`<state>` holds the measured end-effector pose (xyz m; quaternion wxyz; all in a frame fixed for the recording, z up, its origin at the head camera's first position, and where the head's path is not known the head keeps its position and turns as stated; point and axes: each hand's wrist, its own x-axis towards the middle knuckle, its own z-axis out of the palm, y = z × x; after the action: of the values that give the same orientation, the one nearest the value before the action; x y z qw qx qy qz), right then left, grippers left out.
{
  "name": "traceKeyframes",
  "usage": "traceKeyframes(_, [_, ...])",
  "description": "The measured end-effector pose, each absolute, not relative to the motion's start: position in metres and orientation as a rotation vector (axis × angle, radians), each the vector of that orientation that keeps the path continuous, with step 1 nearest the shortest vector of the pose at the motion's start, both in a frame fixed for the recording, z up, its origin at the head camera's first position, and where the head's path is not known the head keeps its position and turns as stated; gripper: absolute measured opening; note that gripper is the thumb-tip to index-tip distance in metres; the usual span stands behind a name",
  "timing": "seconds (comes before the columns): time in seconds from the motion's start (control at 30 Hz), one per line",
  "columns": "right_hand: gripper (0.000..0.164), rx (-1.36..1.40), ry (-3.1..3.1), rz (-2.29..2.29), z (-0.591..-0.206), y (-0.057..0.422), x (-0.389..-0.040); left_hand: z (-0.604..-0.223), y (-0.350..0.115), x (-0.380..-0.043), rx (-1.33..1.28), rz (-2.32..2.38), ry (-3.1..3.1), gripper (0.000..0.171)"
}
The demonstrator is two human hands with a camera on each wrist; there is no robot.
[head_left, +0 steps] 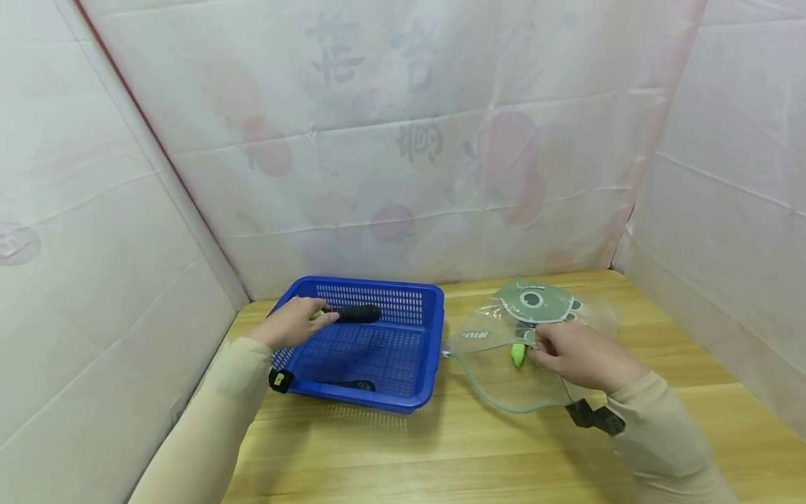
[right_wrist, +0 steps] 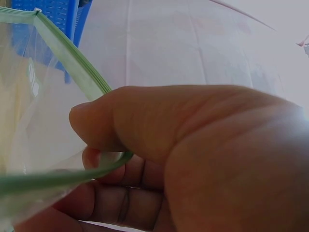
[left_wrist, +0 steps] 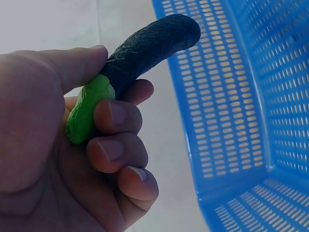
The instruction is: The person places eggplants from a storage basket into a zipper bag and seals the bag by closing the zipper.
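Note:
My left hand grips a dark toy eggplant by its bright green stem end, above the left side of the blue basket. In the left wrist view the eggplant curves up and away from the curled fingers. A second dark rounded thing lies by the basket's near wall, partly hidden by the rim. On the right, my right hand pinches the green zip edge of a clear bag, whose mouth stands open. A bright green piece shows at the bag, beside my right fingers; the rest of it is hidden.
Basket and bag sit on a wooden table, the bag just right of the basket. A printed cloth hangs behind, with more cloth walls at left and right. The bag bears a green cartoon print.

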<state>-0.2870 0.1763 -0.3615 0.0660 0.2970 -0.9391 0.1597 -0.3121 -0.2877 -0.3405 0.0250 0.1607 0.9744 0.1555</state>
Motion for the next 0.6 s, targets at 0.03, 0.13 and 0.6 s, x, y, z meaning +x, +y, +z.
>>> traceKeyframes(0.03, [0.03, 0.897, -2.832, 0.484, -0.362, 0.176, -0.287, -0.34, -0.287, -0.311, 0.5, 0.482, 3.021, 0.05])
traceKeyframes(0.13, [0.03, 0.899, -2.83, 0.485, -0.361, 0.176, -0.288, -0.339, -0.284, -0.306, 0.517, 0.49, 3.037, 0.049])
traceKeyframes(0.6, [0.029, 0.892, -2.828, 0.486, -0.36, 0.175, -0.287, -0.339, -0.267, -0.287, 0.624, 0.58, 3.058, 0.037])
